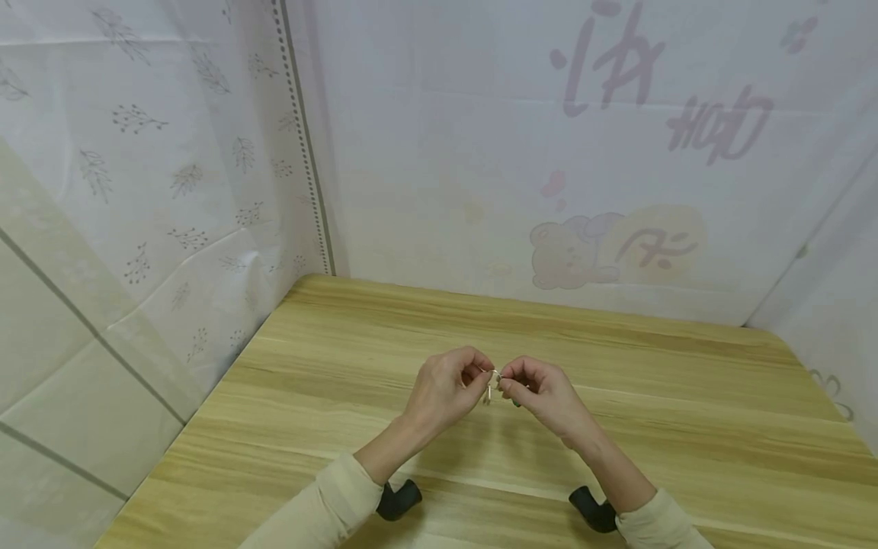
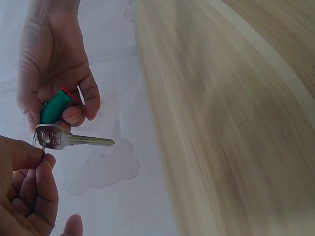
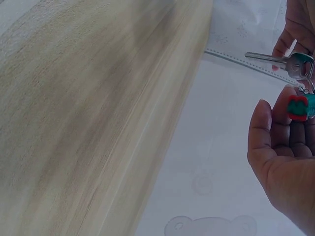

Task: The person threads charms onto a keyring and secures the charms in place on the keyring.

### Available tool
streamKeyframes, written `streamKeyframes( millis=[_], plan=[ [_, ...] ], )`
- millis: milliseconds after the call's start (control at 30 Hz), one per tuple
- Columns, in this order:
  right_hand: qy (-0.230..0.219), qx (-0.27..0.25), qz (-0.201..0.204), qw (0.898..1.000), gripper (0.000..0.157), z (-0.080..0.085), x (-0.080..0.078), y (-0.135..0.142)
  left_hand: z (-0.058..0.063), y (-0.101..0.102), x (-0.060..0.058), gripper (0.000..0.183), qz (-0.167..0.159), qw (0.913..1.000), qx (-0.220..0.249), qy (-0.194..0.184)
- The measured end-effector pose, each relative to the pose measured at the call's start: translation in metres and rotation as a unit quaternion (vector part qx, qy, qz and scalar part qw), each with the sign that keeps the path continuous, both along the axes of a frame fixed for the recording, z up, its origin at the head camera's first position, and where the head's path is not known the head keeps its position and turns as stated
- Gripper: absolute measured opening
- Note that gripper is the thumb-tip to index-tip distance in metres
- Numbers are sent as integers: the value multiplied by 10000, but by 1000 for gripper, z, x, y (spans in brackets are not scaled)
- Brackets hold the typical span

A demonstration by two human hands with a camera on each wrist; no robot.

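Note:
A metal key ring [image 1: 496, 374] is stretched between my two hands above the table. My left hand [image 1: 446, 389] pinches one side of it between thumb and fingertip. A silver key [image 2: 88, 141] hangs on the ring, its blade pointing out sideways in both wrist views. My right hand [image 1: 545, 389] pinches the ring's other side. A small green charm [image 2: 55, 107] with a red end lies against the right hand's fingers, joined by a short link seen in the right wrist view. The fingertips hide part of the ring, and whether it is spread apart cannot be told.
A wood-grain table [image 1: 329, 366] lies under the hands. Pale printed curtains [image 1: 425, 152] stand behind it and at both sides. Black curved pieces [image 1: 398, 499] are by both wrists.

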State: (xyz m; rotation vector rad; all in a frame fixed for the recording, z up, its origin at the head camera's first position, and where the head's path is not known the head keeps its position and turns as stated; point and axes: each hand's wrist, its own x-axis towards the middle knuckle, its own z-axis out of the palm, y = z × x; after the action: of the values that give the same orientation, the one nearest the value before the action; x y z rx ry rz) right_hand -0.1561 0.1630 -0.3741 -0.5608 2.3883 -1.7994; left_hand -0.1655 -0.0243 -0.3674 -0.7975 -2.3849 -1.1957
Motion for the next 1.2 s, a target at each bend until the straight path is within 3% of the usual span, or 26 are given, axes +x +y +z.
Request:
streamKeyframes(
  millis=[200,333,467,567,633,767,867,1200],
  plan=[
    [96,19,-18,10000,11,0,0,0,2,0,0,7,-21,9997,-210,129],
    [204,57,-53,9998,10,0,0,0,1,0,-1,10,-58,9952,-533,825],
    [262,134,-73,9995,12,0,0,0,1,0,-1,13,52,9819,-849,1693],
    [270,179,-86,9994,12,1,0,0,2,0,-1,11,181,9755,-1000,1951],
    [261,180,-89,9995,12,1,0,0,3,0,-1,10,191,9778,-1018,1824],
    [253,166,-83,9995,12,2,0,0,5,-1,0,6,109,9906,-824,1087],
    [254,166,-81,9995,12,2,0,0,4,-1,0,8,94,9956,-610,709],
    [278,128,-214,9993,10,1,1,-2,3,0,1,9,211,9965,-403,707]
  ],
)
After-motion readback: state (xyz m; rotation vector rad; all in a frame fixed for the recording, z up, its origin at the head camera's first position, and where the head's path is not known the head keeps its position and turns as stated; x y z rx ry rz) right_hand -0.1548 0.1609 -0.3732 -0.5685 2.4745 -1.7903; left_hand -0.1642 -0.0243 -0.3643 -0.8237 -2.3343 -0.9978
